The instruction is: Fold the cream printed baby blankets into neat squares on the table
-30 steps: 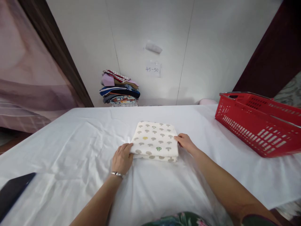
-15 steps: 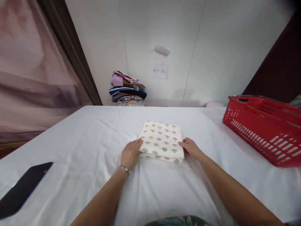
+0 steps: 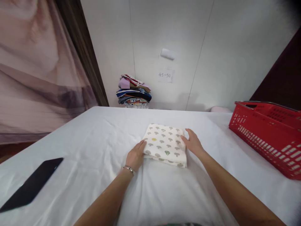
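Note:
A folded white cloth [image 3: 164, 144] with grey mushroom prints, plus a few green and yellow ones, lies flat on the white-covered table. At its left edge rests my left hand [image 3: 135, 155], fingers stretched out and touching the fabric; a bracelet circles that wrist. My right hand [image 3: 192, 142] is at the cloth's right side, its thumb over the top near the edge and its fingers spread away from the thumb. Neither hand has lifted the cloth. Whether it is a garment or a blanket I cannot tell.
A red plastic basket [image 3: 265, 131] stands at the right. On the left lies a flat black device [image 3: 33, 182]. Behind the table's far edge rises a stack of folded clothes [image 3: 134, 91], against a wall bearing a "45-50" paper [image 3: 166, 75]. A pinkish curtain [image 3: 35, 78] hangs left.
My right hand has loosened from the cloth's right edge, fingers spreading and shifting toward the far side. My left hand stays at the left edge. The whole view has shifted slightly.

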A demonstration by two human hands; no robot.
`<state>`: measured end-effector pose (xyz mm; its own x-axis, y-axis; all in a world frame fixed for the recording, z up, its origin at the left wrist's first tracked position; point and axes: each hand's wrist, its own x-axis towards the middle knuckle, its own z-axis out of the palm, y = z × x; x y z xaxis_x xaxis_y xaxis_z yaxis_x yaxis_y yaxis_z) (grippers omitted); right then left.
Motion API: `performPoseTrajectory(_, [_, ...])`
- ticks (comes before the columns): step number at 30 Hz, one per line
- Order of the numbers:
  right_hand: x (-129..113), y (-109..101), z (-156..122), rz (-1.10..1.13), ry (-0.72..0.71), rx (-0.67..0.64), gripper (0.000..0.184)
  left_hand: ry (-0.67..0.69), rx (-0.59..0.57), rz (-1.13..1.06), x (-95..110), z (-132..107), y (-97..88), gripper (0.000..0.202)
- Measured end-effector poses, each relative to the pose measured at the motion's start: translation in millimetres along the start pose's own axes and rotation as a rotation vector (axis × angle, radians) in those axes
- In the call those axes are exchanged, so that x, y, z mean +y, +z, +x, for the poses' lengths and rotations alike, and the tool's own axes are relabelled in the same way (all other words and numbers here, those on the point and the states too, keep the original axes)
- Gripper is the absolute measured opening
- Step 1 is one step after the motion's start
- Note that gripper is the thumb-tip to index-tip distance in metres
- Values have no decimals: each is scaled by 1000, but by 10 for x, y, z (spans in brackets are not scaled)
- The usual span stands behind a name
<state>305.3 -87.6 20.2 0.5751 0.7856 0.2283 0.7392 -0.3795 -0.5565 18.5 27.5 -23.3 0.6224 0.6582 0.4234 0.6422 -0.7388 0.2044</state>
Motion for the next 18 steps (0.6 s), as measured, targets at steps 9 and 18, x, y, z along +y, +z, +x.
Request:
performPoseTrajectory(9, [-115,405,-160,-426,-150,-428,66,-127,-82,-77,9,-15,-18,59])
performPoseTrajectory(18, [-641,173,-319,-418,-365,-334,67,-422,-60,-291,-31,-93,-20,56])
